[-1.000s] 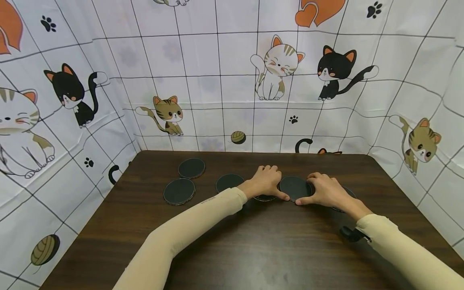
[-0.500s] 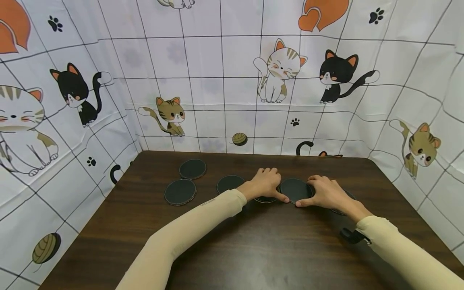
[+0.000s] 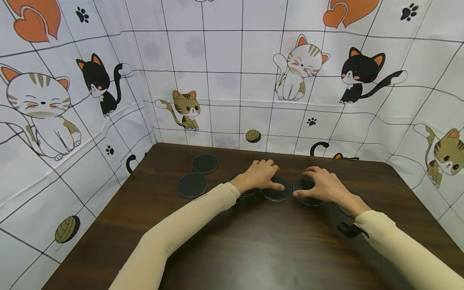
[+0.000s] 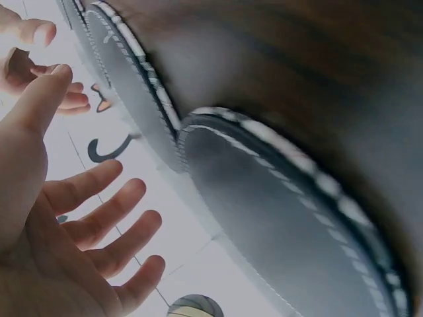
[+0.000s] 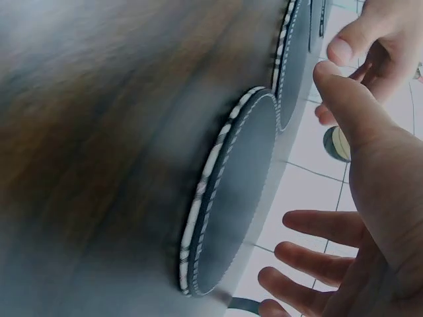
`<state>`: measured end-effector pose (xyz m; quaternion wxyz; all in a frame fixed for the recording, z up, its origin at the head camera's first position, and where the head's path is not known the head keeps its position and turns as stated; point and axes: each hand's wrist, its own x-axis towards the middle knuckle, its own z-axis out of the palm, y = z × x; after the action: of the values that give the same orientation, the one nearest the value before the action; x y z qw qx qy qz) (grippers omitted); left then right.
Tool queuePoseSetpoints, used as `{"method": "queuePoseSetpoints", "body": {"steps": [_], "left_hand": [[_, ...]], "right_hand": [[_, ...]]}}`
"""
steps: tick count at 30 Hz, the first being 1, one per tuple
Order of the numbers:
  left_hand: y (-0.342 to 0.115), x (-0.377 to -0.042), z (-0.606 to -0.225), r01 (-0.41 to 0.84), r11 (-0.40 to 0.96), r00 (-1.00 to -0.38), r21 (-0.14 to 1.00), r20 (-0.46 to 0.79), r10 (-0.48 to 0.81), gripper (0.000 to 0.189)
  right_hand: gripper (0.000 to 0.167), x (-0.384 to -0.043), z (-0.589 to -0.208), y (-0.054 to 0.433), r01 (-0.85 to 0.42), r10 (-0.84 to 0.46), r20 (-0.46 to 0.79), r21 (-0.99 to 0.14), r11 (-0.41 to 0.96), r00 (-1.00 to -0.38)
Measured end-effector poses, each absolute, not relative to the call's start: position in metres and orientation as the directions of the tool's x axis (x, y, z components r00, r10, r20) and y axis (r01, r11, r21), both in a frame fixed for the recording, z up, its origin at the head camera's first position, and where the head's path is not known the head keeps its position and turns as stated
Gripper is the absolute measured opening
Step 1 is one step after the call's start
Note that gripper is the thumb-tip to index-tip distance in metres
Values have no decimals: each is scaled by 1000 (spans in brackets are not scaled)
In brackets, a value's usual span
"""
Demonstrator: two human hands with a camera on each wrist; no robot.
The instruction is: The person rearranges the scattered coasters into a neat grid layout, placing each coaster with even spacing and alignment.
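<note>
A flat round dark coaster (image 3: 303, 184) with a stitched rim lies on the table under my right hand (image 3: 324, 186), which hovers with thumb and fingers spread. The coaster to its left (image 3: 277, 196) sits partly beneath my left hand (image 3: 259, 177), whose thumb is over it. In the left wrist view, the left fingers (image 4: 109, 228) stand apart from the nearest coaster (image 4: 264, 205). Likewise, the right fingers (image 5: 314, 264) hold nothing beside a coaster (image 5: 234, 198) in the right wrist view. My left wrist hides part of another coaster (image 3: 236, 176).
Two more coasters lie at the left, one at the back (image 3: 205, 163) and one in front (image 3: 192, 185). Another coaster (image 3: 360, 196) is partly behind my right wrist. A white cat-print cloth (image 3: 224, 92) stands around the brown table (image 3: 275, 249).
Both hands have come off the coaster they were around and shifted left relative to the coasters. The head view has swung left.
</note>
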<state>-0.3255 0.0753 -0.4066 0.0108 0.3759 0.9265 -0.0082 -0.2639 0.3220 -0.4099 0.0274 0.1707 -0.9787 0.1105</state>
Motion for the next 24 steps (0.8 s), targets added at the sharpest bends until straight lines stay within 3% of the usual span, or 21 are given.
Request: {"method": "queuePoseSetpoints", "body": {"steps": [8, 13, 17, 24], "left_hand": [[93, -324, -401, 746, 666, -666, -19, 4, 746, 75], [129, -315, -398, 789, 613, -611, -50, 43, 790, 75], [160, -305, -399, 816, 575, -575, -66, 17, 818, 76], [194, -300, -395, 823, 560, -565, -93, -28, 825, 77]], "right_hand": [[99, -260, -399, 331, -331, -321, 84, -195, 923, -943], [101, -246, -397, 352, -292, -282, 77, -185, 939, -956], [100, -233, -400, 378, -254, -245, 68, -182, 950, -967], [103, -219, -400, 418, -192, -187, 42, -188, 963, -981]]}}
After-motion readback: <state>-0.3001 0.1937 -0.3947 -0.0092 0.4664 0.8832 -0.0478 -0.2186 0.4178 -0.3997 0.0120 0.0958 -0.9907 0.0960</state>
